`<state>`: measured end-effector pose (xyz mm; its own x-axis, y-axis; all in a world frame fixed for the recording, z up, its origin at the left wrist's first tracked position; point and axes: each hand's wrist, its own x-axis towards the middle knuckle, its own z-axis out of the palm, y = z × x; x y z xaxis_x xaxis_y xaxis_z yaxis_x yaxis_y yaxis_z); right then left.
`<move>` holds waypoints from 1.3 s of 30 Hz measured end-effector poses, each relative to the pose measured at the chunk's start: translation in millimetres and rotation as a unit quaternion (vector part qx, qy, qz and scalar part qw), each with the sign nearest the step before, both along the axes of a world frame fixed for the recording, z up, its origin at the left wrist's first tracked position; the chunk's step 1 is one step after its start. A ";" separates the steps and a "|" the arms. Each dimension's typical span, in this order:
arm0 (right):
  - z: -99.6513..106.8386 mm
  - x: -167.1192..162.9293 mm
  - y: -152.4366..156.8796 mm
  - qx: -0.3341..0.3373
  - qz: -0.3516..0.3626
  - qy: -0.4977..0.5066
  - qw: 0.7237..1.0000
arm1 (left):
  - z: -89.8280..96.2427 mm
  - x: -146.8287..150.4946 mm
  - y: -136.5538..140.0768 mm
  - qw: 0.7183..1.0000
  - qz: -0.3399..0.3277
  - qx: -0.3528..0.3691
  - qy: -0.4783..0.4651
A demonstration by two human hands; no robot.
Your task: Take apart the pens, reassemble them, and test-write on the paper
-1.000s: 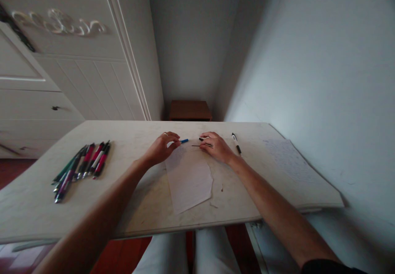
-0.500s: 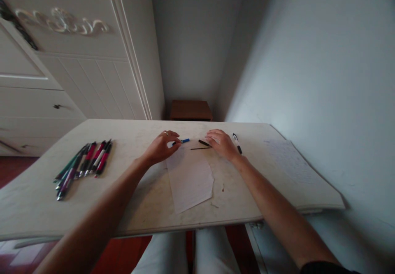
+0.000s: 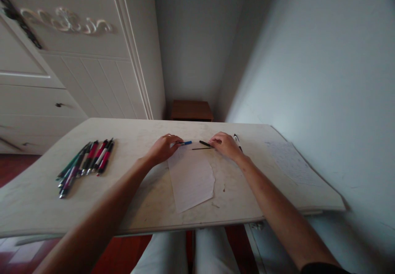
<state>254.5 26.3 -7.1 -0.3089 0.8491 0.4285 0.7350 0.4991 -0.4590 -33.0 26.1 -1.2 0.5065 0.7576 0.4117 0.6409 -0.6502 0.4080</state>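
My left hand (image 3: pixel 166 147) pinches a short blue pen part (image 3: pixel 187 143) just beyond the far edge of a torn white sheet of paper (image 3: pixel 191 181). Across from it, my right hand (image 3: pixel 226 144) has thumb and fingertips closed on the near end of a short black pen part (image 3: pixel 204 143). A thin dark pen refill (image 3: pixel 202 148) lies along the sheet's far edge, its right end close to my right fingers. Partly behind my right hand rests a white and black pen (image 3: pixel 237 141).
Several pens (image 3: pixel 88 159), red, black, green and purple, lie in a group on the left of the white table (image 3: pixel 135 208). A written sheet (image 3: pixel 288 161) is on the right. A white cabinet (image 3: pixel 92 80) and a wall (image 3: pixel 324 80) flank the table.
My right fingers have curled in from a looser, flatter pose and closed at the black pen part. My left hand stays at the blue part. The view has shifted slightly.
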 end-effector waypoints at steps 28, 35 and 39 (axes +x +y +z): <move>17.3 -51.9 -37.4 -0.023 0.144 0.138 0.980 | 6.2 23.4 -24.6 0.987 -0.091 0.049 -0.123; 18.6 -51.7 -39.0 -0.034 0.043 0.202 0.978 | 10.5 25.5 -28.4 0.984 -0.043 0.098 -0.145; 19.5 -50.1 -39.3 -0.068 0.033 0.193 0.978 | 10.3 27.9 -30.5 0.985 -0.047 0.096 -0.134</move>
<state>204.5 -13.0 12.4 -0.2018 0.8903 0.4083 0.4617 0.4541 -0.7620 -5.0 -4.3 9.1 0.4242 0.6083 0.6709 0.4601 -0.7828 0.4188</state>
